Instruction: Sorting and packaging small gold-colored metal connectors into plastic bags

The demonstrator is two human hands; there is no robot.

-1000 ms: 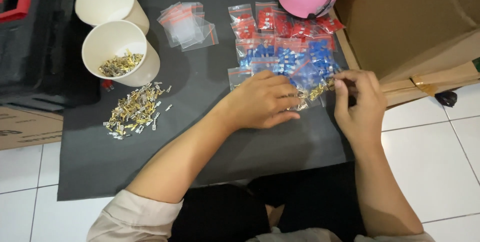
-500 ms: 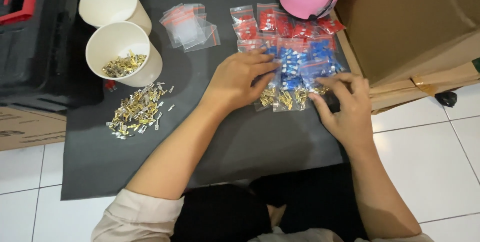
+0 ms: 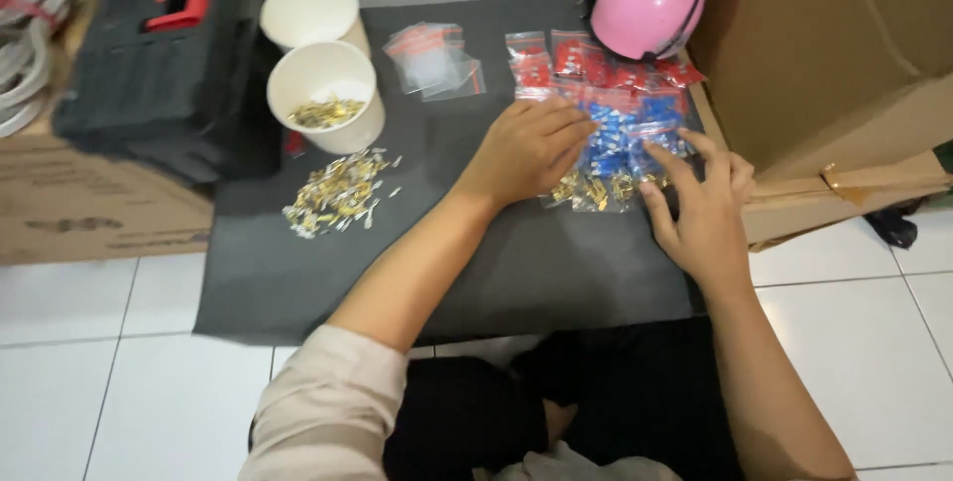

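My left hand (image 3: pixel 524 148) lies flat, palm down, fingers loosely spread, pressing on the near edge of a heap of small clear bags (image 3: pixel 606 124) filled with blue and red parts; it closes on nothing, only rests on top. My right hand (image 3: pixel 703 205) is just beside it, open too, fingertips touching the right side of the same heap, near a bag of brass-coloured terminals (image 3: pixel 594 190) that lies at the front of the heap between my 2 hands. Whether any finger pinches that bag I cannot tell. The heap sits on the far right part of a dark grey mat (image 3: pixel 516 263) spread over white floor tiles. Behind the heap stands a pink helmet-shaped object (image 3: pixel 650 4), and to its right a large cardboard box (image 3: pixel 844 74). Left of my hands, well apart, lie a few empty clear bags (image 3: pixel 435 62), a loose pile of brass terminals (image 3: pixel 336 193), and 2 white paper cups, the nearer cup (image 3: pixel 328 94) holding some terminals, the farther cup (image 3: pixel 310 10) behind it. A black toolbox (image 3: pixel 169 74) sits off the mat's left edge.
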